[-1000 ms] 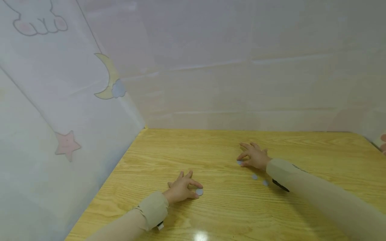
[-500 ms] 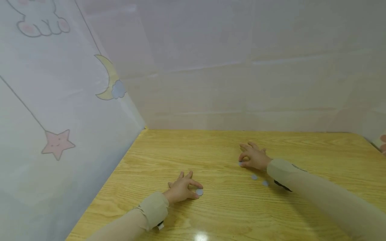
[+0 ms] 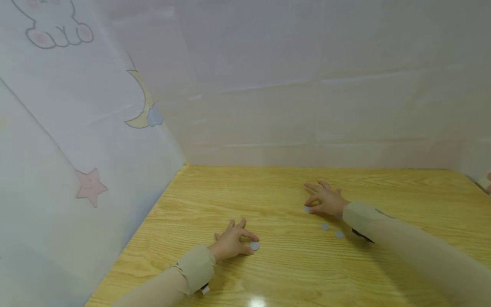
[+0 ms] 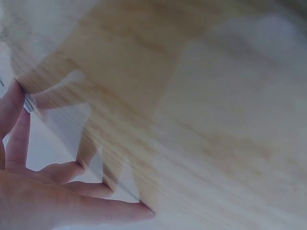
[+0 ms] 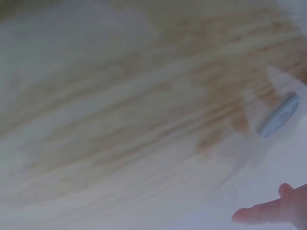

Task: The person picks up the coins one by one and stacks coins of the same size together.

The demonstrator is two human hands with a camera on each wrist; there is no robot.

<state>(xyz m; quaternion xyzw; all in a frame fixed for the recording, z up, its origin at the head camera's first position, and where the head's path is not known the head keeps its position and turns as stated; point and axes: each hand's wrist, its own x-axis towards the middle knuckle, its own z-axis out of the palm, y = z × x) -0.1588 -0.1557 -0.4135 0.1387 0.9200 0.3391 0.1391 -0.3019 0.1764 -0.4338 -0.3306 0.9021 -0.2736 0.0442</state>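
On the wooden table (image 3: 284, 273), my left hand (image 3: 232, 241) holds a small stack of silver coins (image 4: 29, 102) between thumb and index finger. Its other fingers spread out, their tips against the tabletop. From above, only the round top coin (image 3: 255, 245) of that stack shows. Farther off to the right, my right hand (image 3: 326, 200) pinches a coin (image 3: 307, 209) at the table surface, its other fingers extended. Two loose coins (image 3: 324, 227) lie flat near its wrist. In the right wrist view, one coin (image 5: 279, 115) lies beyond a fingertip (image 5: 247, 214).
A pale wall covering (image 3: 245, 106) rises behind the table, and another with a moon (image 3: 142, 104) and a star (image 3: 91, 186) runs along the left. Glossy wood reflects the hands. A glint of light (image 3: 257, 302) sits at the front.
My right hand has shifted very slightly to the right with its coin; the head view also moved a little. My left hand stays put on its stack.
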